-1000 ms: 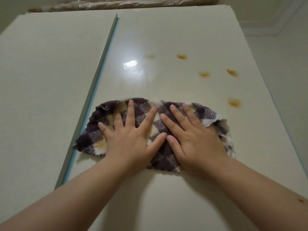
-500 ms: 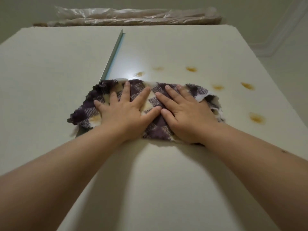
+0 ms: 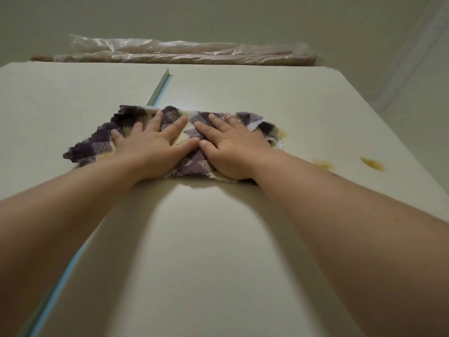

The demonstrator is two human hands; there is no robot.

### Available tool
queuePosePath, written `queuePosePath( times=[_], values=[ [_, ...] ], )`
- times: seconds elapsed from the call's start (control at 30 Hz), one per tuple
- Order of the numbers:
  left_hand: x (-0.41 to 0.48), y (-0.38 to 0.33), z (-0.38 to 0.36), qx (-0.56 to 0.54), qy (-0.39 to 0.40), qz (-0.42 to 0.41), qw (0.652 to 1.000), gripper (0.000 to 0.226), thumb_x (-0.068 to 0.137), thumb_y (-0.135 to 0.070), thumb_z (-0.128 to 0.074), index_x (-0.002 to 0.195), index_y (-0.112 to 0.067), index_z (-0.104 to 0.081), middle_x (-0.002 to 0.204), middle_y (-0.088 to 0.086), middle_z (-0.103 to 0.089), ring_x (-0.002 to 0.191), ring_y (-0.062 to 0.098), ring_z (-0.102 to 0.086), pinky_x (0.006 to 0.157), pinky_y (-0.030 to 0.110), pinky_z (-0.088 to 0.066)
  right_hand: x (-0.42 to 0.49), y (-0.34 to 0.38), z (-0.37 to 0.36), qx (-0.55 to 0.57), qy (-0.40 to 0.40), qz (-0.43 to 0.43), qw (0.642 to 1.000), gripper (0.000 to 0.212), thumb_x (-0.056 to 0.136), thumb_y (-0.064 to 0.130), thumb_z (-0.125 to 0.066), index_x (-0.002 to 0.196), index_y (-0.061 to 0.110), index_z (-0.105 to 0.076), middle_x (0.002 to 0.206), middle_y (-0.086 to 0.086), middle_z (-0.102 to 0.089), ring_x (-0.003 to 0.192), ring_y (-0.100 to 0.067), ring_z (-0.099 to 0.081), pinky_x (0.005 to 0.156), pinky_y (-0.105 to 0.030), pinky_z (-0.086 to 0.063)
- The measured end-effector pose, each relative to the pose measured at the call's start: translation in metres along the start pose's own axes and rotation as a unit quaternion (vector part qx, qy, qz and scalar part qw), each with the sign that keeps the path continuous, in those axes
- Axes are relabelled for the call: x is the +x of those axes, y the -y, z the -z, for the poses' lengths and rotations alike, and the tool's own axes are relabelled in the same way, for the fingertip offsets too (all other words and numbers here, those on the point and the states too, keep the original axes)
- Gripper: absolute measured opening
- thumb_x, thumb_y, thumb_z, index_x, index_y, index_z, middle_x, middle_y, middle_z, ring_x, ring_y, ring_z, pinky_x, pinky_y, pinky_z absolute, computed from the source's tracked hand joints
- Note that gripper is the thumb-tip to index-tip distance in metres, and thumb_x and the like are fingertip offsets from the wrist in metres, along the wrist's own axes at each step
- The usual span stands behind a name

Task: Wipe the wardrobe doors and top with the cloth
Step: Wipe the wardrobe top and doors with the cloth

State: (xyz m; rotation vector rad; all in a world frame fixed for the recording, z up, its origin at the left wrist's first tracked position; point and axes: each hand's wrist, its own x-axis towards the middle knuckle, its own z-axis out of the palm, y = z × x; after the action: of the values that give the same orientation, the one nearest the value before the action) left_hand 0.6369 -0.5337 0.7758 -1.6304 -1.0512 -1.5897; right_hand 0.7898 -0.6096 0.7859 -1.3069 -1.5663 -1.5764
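Two stains [image 3: 371,163] clear (another cloth-hidden [image 3: 102,144])

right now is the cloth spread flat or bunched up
Mostly spread flat: the cloth lies wide on the door under both flat hands, left and right, with its edges slightly rumpled.

There were two hands, the left hand [image 3: 148,152] and right hand [image 3: 233,147], on one cloth [image 3: 102,144]. Two wardrobe doors [image 3: 243,239] showed. Three stains [image 3: 373,164] were visible.
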Motion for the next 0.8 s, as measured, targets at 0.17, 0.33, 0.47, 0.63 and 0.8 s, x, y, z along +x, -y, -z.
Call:
queuePosePath(
  times=[0.17, 0.33, 0.47, 0.63, 0.8],
  values=[
    [0.009, -0.021, 0.001, 0.004, -0.004, 0.0, 1.0, 0.065, 0.072, -0.081, -0.014, 0.133, -0.062, -0.001, 0.156, -0.004, 0.003, 0.14, 0.036, -0.004, 0.108, 0.058, 0.002, 0.002, -0.019, 0.003, 0.0, -0.005, 0.002, 1.0, 0.051, 0.096, 0.049, -0.018, 0.145, 0.042, -0.008, 0.157, 0.01, 0.001, 0.143, -0.016, 0.004, 0.11, -0.052, -0.008],
    [0.019, -0.069, -0.004, 0.002, -0.011, -0.031, 0.999, 0.069, 0.067, -0.085, -0.01, 0.132, -0.063, -0.001, 0.157, -0.003, 0.001, 0.14, 0.036, -0.004, 0.107, 0.058, 0.005, -0.015, -0.065, 0.011, -0.01, -0.012, -0.024, 1.0, 0.05, 0.096, 0.049, -0.017, 0.145, 0.042, -0.007, 0.157, 0.01, 0.001, 0.143, -0.015, 0.004, 0.111, -0.051, -0.009],
    [0.027, -0.115, -0.009, -0.001, -0.013, -0.06, 0.998, 0.071, 0.065, -0.087, -0.01, 0.131, -0.064, -0.001, 0.156, -0.003, 0.002, 0.14, 0.036, -0.003, 0.106, 0.059, 0.006, -0.033, -0.105, 0.018, -0.014, -0.021, -0.062, 0.998, 0.05, 0.096, 0.048, -0.016, 0.144, 0.043, -0.006, 0.156, 0.011, 0.001, 0.143, -0.014, 0.003, 0.11, -0.051, -0.009],
    [0.034, -0.161, -0.013, -0.007, -0.009, -0.098, 0.995, 0.071, 0.063, -0.088, -0.007, 0.13, -0.066, 0.001, 0.156, -0.003, 0.002, 0.14, 0.037, -0.003, 0.105, 0.061, 0.007, -0.053, -0.144, 0.026, -0.021, -0.032, -0.091, 0.995, 0.05, 0.096, 0.047, -0.016, 0.145, 0.042, -0.007, 0.157, 0.01, 0.0, 0.143, -0.014, 0.003, 0.11, -0.051, -0.008],
    [0.039, -0.204, -0.015, -0.007, 0.001, -0.144, 0.99, 0.074, 0.061, -0.088, -0.007, 0.131, -0.065, 0.0, 0.156, -0.003, 0.003, 0.14, 0.038, -0.003, 0.104, 0.063, 0.008, -0.077, -0.178, 0.033, -0.017, -0.034, -0.13, 0.991, 0.049, 0.096, 0.046, -0.016, 0.145, 0.042, -0.007, 0.157, 0.011, 0.0, 0.142, -0.013, 0.004, 0.111, -0.05, -0.007]
  ],
)
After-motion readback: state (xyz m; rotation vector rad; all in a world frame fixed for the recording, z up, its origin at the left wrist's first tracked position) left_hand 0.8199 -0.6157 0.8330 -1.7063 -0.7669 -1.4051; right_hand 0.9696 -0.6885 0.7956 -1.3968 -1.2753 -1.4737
